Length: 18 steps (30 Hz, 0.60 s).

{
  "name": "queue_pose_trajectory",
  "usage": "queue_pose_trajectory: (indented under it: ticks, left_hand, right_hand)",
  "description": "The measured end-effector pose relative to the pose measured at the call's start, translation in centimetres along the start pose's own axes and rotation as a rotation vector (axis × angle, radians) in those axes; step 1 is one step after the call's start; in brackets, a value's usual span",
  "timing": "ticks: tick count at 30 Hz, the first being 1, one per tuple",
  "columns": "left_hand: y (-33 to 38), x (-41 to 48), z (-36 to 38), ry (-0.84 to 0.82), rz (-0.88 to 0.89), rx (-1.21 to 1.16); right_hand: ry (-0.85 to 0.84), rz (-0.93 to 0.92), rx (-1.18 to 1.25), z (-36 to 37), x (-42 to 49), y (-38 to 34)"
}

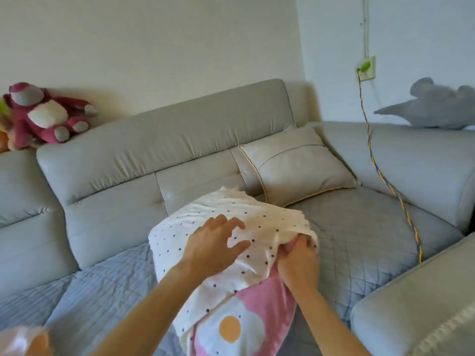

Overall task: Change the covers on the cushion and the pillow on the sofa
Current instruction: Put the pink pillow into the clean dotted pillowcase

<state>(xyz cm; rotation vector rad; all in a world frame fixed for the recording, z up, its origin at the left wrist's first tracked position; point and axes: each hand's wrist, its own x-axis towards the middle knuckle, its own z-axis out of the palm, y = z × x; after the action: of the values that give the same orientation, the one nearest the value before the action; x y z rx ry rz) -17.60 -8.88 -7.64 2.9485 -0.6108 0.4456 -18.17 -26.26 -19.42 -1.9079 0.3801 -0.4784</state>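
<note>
1. The left hand (216,242) lies spread on the dotted cover (231,211), over the sofa seat (359,227); pressing could bunch it against the pink egg-print pillow (272,294).
2. The right hand (298,260) grips its hem; a tug might slip.

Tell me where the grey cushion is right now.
In the head view it sits right of centre: the cushion leans against the sofa backrest in the corner, just behind the dotted pillow.

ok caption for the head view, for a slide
Left hand rests on a white dotted cover, right hand grips its edge over a pink pillow on the sofa.
</note>
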Motion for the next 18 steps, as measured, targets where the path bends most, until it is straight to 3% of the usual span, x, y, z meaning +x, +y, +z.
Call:
queue_pose_trajectory:
  ticks: [3,9,12,18]
  left_hand:
    - [-2.3,-6.3,5.2,0.075,-0.134,-0.058]
    - [-1.9,-16.6,11.2,0.449,-0.448,-0.441]
    - [-1.9,-18.5,13.4,0.494,-0.545,-0.575]
    - [-3.1,-19.1,14.0,0.469,-0.811,-0.814]
  right_hand:
    - [0.045,0.047,0.045,-1.1,-0.5,3.5]
    - [0.139,0.073,0.198,0.5,-5.8,3.2]
    - [0.138,-0.021,0.284,1.8,-10.6,3.6]
    - [-0.097,-0.212,0.154,4.9,-20.3,5.9]
